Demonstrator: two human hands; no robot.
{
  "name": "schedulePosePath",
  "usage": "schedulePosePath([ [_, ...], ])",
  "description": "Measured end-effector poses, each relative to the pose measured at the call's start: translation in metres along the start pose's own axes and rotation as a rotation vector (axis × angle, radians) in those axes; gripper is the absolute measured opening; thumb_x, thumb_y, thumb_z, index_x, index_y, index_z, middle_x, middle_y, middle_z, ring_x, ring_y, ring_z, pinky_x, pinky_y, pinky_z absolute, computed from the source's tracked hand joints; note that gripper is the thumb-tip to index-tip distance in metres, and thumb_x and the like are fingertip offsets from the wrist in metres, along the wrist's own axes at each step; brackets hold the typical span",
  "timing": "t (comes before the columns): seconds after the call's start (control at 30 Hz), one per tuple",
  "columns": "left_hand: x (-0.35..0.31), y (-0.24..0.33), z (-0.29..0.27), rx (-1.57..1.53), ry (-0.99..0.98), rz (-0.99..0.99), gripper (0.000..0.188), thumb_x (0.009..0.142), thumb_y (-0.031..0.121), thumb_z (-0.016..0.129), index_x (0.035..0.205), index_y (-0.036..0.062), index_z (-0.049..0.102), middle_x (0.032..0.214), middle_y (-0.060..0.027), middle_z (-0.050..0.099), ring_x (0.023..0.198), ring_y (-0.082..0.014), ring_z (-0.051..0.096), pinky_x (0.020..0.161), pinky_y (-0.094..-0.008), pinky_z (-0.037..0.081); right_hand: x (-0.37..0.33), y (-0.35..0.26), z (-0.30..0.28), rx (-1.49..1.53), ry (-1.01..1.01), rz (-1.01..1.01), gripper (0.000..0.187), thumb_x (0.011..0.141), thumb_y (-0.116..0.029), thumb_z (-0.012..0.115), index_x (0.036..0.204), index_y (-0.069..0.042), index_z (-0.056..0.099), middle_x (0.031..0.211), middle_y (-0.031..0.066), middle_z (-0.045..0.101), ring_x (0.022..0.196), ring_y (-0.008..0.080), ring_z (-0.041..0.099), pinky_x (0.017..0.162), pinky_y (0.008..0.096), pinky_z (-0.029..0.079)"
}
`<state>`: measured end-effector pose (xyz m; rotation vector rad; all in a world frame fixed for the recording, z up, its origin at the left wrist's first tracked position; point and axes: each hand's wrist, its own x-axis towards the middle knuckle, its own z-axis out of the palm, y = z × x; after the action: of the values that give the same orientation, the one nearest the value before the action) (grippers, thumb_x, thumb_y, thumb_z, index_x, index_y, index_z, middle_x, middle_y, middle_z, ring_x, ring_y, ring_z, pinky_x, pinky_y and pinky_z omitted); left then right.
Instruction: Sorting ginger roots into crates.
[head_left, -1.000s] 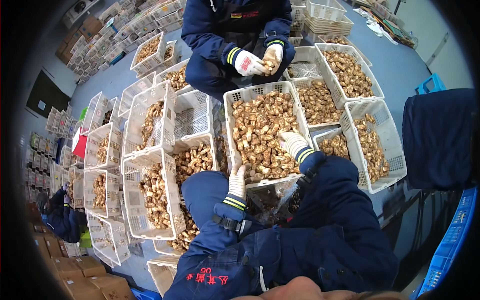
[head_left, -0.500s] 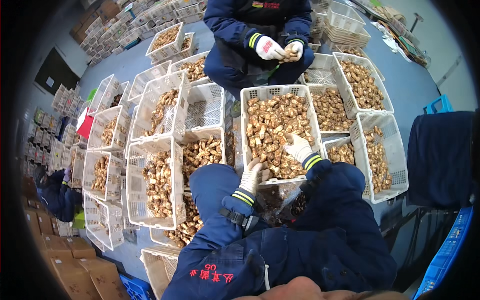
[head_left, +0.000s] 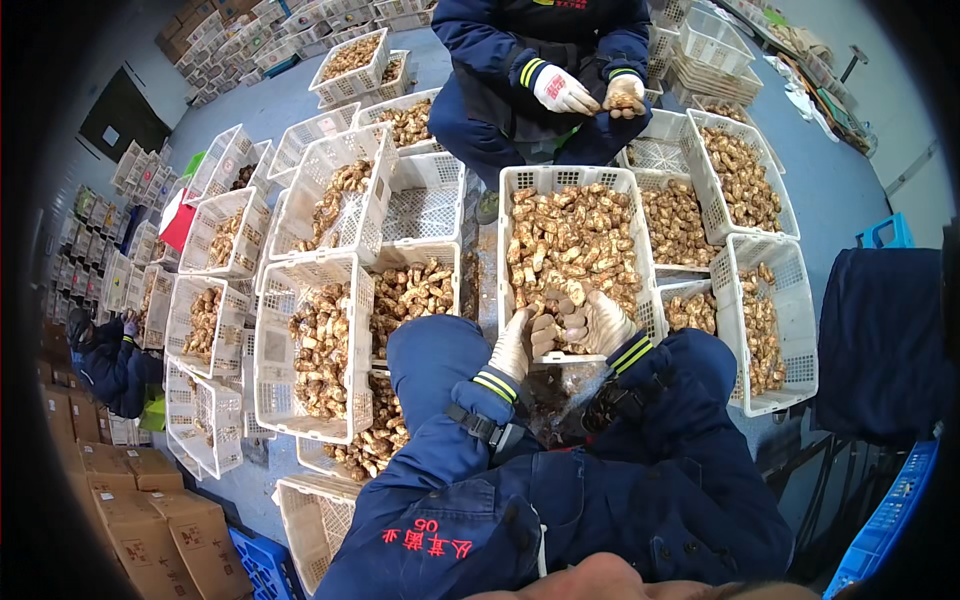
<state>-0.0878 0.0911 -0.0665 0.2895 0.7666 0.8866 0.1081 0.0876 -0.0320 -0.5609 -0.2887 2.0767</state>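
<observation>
In front of my knees stands a white plastic crate heaped with brown-and-cream mushrooms. Both of my hands, in white gloves with dirty brown fingers, meet over its near end. My left hand has its fingers curled inward; whatever lies in them is hidden. Beside it, my right hand is closed round a mushroom, mostly covered by the glove. The fingertips of the two hands are almost touching, just above the heap.
Opposite me sits a co-worker in dark blue, handling a mushroom with gloved hands. White crates of mushrooms flank me, including a tilted one at left and another at right. Cardboard boxes stand lower left; another person works far left.
My right hand has drawn back from the heap toward me and come up to my left hand. My left hand has shifted slightly right. The co-worker's hands have moved apart a little.
</observation>
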Motion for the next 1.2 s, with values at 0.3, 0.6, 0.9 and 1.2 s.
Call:
schedulePosePath([
  [0.3,-0.013,0.000,0.022,0.029,-0.065,0.003,0.055,0.087,0.044,0.057,0.127,0.0095,0.044,0.106,-0.0103,0.059,0.093,-0.0240,0.060,0.079,-0.0401,0.053,0.000,0.001,-0.007,0.315,0.025,0.079,0.032,0.091,-0.040,0.052,0.089,-0.008,0.053,0.073,-0.0012,0.049,0.051,0.0069,0.038,0.050,0.0210,0.035],
  [0.6,-0.003,0.001,-0.003,0.152,0.133,0.242,0.032,0.085,0.024,0.062,0.112,0.0082,0.057,0.103,-0.0073,0.061,0.100,-0.0225,0.056,0.082,-0.0353,0.048,0.010,0.047,0.021,-0.945,0.117,0.245,0.036,0.093,-0.038,0.047,0.106,-0.006,0.058,0.085,0.0132,0.066,0.062,0.0173,0.062,0.054,0.0291,0.050],
  [0.9,-0.020,0.007,0.012,0.126,0.125,0.091,0.021,0.082,0.016,0.066,0.097,0.0034,0.061,0.084,-0.0051,0.063,0.074,-0.0154,0.061,0.062,-0.0257,0.051,0.034,-0.009,-0.068,-2.258,0.641,0.402,0.044,0.083,-0.038,0.057,0.117,-0.012,0.056,0.104,0.0125,0.065,0.099,0.0300,0.060,0.087,0.0398,0.046],
  [1.2,-0.029,0.011,0.012,-0.010,0.012,0.034,0.037,0.084,0.018,0.061,0.119,0.0062,0.054,0.112,-0.0072,0.059,0.101,-0.0212,0.057,0.087,-0.0382,0.049,0.019,0.012,-0.061,-0.234,0.080,-0.118,0.044,0.088,-0.018,0.057,0.128,-0.006,0.044,0.116,0.0030,0.052,0.112,0.0224,0.050,0.096,0.0497,0.040],
])
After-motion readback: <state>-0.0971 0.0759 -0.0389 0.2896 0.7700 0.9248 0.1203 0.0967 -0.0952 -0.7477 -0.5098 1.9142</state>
